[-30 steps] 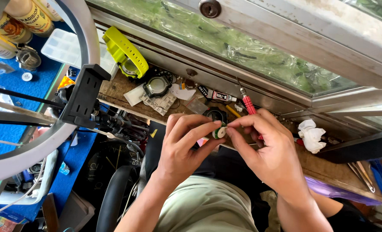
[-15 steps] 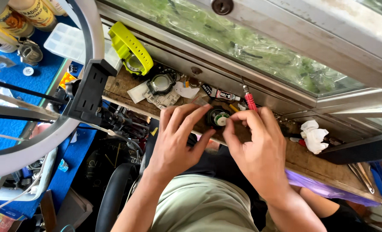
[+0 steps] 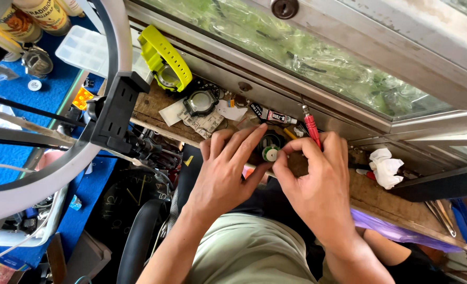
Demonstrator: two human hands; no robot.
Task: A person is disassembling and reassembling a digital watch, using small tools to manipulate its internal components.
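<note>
small round watch part (image 3: pixel 269 153), apparently pale-faced, between fingertips

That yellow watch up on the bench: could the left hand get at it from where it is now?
Probably yes. The yellow watch lies uncovered on the wooden bench, up-left of the left hand, but that hand is busy on the small round part.

The small round part (image 3: pixel 269 153) is mostly hidden between the left hand (image 3: pixel 224 176) and right hand (image 3: pixel 317 184), its kind unclear; the blue tools (image 3: pixel 462 221) run off the right edge; the ring light (image 3: pixel 60 173) is cut off left.

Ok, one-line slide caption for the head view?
Both hands, left hand and right hand, pinch a small round watch part over a cluttered wooden bench.
</note>
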